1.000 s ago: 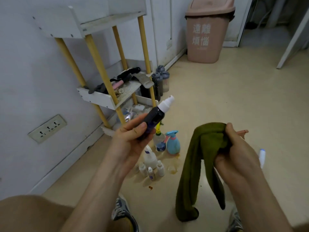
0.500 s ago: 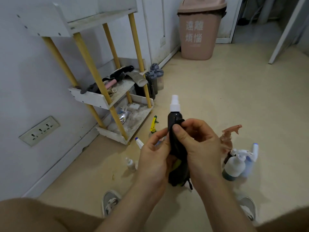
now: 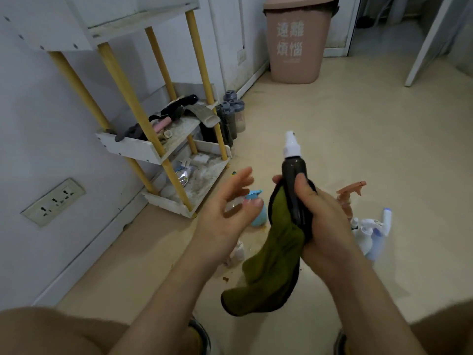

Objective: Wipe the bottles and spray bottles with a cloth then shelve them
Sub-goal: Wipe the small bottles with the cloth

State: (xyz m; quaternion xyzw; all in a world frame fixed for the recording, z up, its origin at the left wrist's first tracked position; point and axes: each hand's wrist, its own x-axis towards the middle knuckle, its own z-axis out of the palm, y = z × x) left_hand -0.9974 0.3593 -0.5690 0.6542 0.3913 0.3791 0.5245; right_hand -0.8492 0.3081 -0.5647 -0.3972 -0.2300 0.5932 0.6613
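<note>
My right hand [image 3: 318, 216] grips a dark spray bottle [image 3: 294, 172] with a white pump top, held upright and wrapped low down in a green cloth [image 3: 273, 252] that hangs below my fist. My left hand [image 3: 227, 213] hovers just left of the bottle, fingers spread and holding nothing. On the floor behind my hands stand a blue spray bottle [image 3: 257, 213], an orange trigger sprayer [image 3: 349, 193], white and pale-blue bottles [image 3: 371, 234] and a small white bottle [image 3: 238, 252]. The white shelf unit [image 3: 143, 149] with yellow posts stands at the left wall.
The shelf's middle tier holds dark tools and clutter; its bottom tray [image 3: 194, 180] has foil and debris. Grey-capped bottles [image 3: 233, 116] stand beside the shelf. A pink bin [image 3: 297, 42] is at the far wall. A wall socket [image 3: 52, 201] sits low on the left. My shoes show below.
The bottle passed from my left hand into my right hand with the cloth. My left hand has let go and opened to the left.
</note>
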